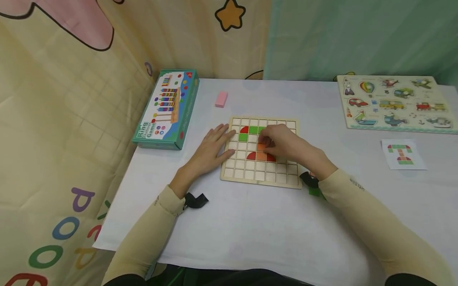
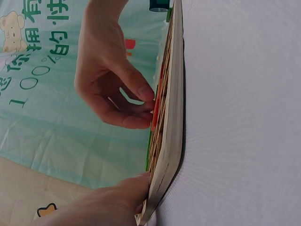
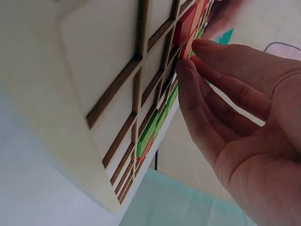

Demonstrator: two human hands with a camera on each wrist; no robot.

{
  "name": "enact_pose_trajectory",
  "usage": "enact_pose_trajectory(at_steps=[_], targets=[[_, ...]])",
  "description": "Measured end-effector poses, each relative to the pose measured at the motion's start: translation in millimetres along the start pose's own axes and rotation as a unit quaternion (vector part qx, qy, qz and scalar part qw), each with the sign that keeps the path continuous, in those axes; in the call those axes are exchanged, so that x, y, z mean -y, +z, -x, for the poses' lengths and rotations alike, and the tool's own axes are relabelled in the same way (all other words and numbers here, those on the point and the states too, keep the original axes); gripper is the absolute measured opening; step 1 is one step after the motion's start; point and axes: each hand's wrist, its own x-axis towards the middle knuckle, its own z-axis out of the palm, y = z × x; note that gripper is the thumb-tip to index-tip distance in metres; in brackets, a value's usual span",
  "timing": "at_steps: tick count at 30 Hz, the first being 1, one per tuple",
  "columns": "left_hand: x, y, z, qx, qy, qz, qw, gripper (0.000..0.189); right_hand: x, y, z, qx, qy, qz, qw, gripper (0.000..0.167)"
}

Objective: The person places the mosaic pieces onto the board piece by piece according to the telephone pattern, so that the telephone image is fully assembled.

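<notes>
A wooden grid board [image 1: 260, 182] lies on the white table. Its cells hold several green square tiles [image 1: 243, 137], red quarter-round tiles [image 1: 251, 156] and an orange square tile [image 1: 261, 156]. My right hand [image 1: 286, 145] reaches over the board and pinches another orange square tile [image 1: 261, 147] between thumb and fingertips, just behind the first one. In the right wrist view those fingertips meet at the board's surface, partly covering the tile. With fingers spread, my left hand [image 1: 211, 151] rests against the board's left edge. The right hand hides some cells on the far right side.
A small printed pattern card [image 1: 404, 155] lies at the right, below a picture puzzle board [image 1: 393, 103]. A green game box [image 1: 166, 107] stands at the back left, near a pink block [image 1: 221, 99]. Loose green tiles [image 1: 315, 192] show partly beneath my right wrist.
</notes>
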Motion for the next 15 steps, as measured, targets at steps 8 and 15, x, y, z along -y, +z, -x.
enact_pose_trajectory(at_steps=[8, 15], targets=[[-1.0, -2.4, 0.0, 0.003, -0.001, -0.001, 1.0, 0.066, -4.8, -11.0, 25.3, -0.003, 0.025, -0.014, 0.9996, 0.02], [-0.7, -2.3, 1.5, 0.005, -0.003, -0.001, 1.0, 0.066, -28.2, -26.3, 65.9, -0.018, 0.057, -0.022, 0.998, 0.023]])
